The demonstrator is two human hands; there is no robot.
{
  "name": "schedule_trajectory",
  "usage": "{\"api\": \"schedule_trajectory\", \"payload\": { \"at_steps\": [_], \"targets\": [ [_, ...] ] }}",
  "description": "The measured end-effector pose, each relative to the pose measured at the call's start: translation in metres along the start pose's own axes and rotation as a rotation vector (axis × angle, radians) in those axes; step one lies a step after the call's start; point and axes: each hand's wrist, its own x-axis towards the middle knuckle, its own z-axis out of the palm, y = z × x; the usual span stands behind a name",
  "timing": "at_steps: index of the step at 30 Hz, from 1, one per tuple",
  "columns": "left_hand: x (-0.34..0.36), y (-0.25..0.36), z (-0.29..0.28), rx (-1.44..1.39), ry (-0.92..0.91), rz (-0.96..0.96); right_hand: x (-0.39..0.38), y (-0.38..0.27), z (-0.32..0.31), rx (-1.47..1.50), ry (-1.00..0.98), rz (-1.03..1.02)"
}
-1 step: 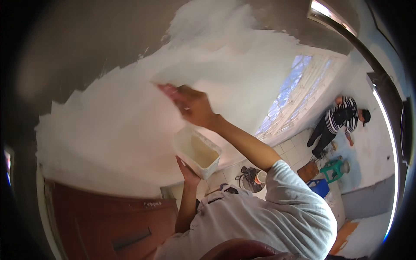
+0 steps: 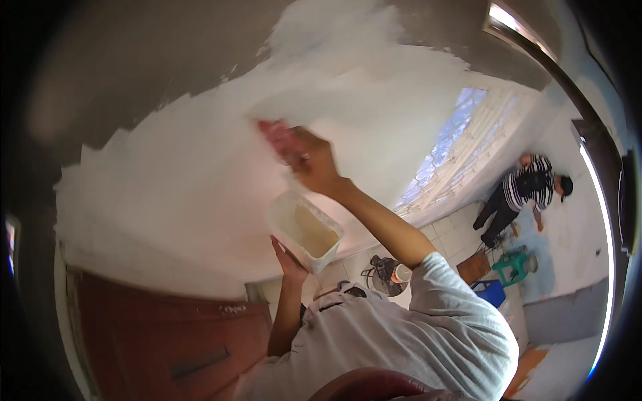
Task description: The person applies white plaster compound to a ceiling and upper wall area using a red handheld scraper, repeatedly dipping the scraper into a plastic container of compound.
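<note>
My right hand is closed round a small red putty spreader, blurred by motion, at the white-coated wall. Whether its edge touches the wall I cannot tell. Below it, my left hand grips a white rectangular plastic tub from beneath and the side. The tub is tilted, with pale, creamy paste inside. Fresh white coating covers the middle of the wall, with a ragged border against the bare grey-brown plaster above.
A reddish-brown door is at lower left. A white-framed window with a grille is at right. Beyond stands another person in a striped shirt, near a green stool and a blue crate. A white bucket stands below.
My right hand has shifted slightly right with the spreader, which has turned to show more of its red face. The tub in my left hand stays nearly in place.
</note>
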Motion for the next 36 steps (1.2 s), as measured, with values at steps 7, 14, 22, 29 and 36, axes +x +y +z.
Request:
{"api": "schedule_trajectory", "payload": {
  "at_steps": [7,14,22,29,36],
  "targets": [
    [-0.019,0.011,0.020,0.027,0.004,0.154,-0.050,-0.015,-0.038,0.757,0.097,0.807],
    [-0.043,0.022,-0.002,0.100,0.107,0.186,-0.122,-0.026,-0.034,0.988,-0.155,0.735],
    [-0.052,0.038,-0.010,0.198,0.057,0.180,-0.121,-0.035,-0.063,0.568,-0.472,0.262],
    [-0.054,0.047,0.002,0.055,-0.053,0.158,-0.129,-0.031,-0.058,0.632,-0.323,0.715],
    [-0.057,0.021,0.040,0.777,-0.145,0.518,-0.110,0.012,-0.051,0.604,-0.220,0.985]
  ]
}}
